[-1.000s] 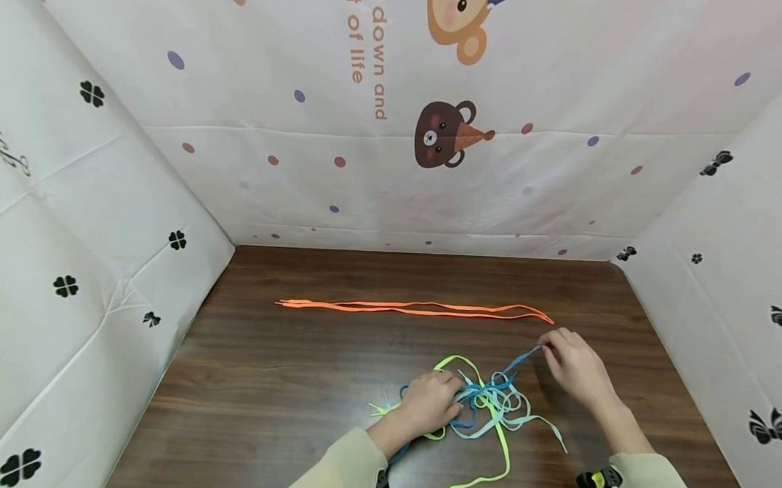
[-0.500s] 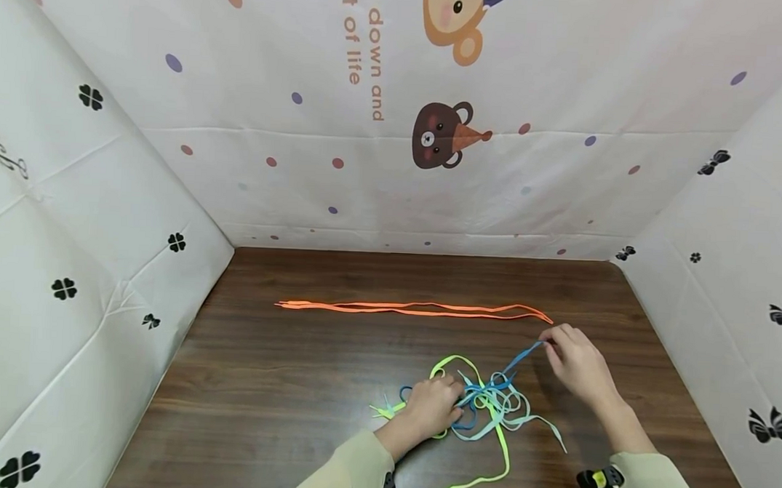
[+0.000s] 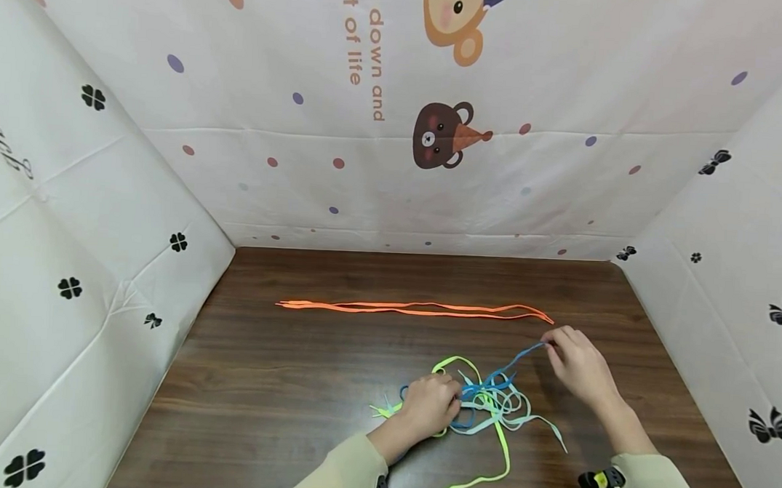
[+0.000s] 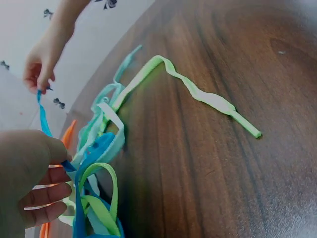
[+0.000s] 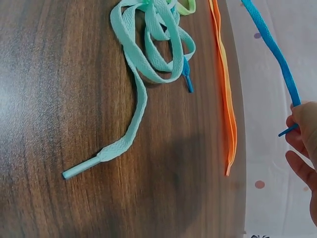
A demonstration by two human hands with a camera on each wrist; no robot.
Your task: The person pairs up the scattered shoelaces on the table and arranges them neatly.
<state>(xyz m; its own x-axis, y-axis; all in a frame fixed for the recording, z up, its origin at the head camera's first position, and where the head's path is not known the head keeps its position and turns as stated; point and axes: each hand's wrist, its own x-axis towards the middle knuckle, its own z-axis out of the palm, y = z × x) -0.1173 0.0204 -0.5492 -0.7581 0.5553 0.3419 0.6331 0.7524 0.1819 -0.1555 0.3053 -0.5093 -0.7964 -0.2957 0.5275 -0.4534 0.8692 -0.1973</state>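
My right hand (image 3: 579, 365) pinches one end of a blue shoelace (image 5: 272, 44), its tip poking out past the fingers in the right wrist view. From there the lace slants down to a loose tangle on the table. Over the tangle's left side lies my left hand (image 3: 426, 406); in the left wrist view its thumb and forefinger pinch a stretch of blue lace. Mixed into the tangle are a mint shoelace (image 5: 138, 101) and a lime green shoelace (image 4: 188, 87), each with a loose end spread out on the wood. My left hand hides part of the tangle in the head view.
Behind the tangle, an orange shoelace (image 3: 310, 305) lies doubled and straight across the brown wooden table (image 3: 260, 384). White printed sheets (image 3: 367, 185) stand along the table's back and both sides.
My left hand has shifted slightly right and then back left over the tangle. My right hand stays almost still, pinching the blue shoelace throughout.
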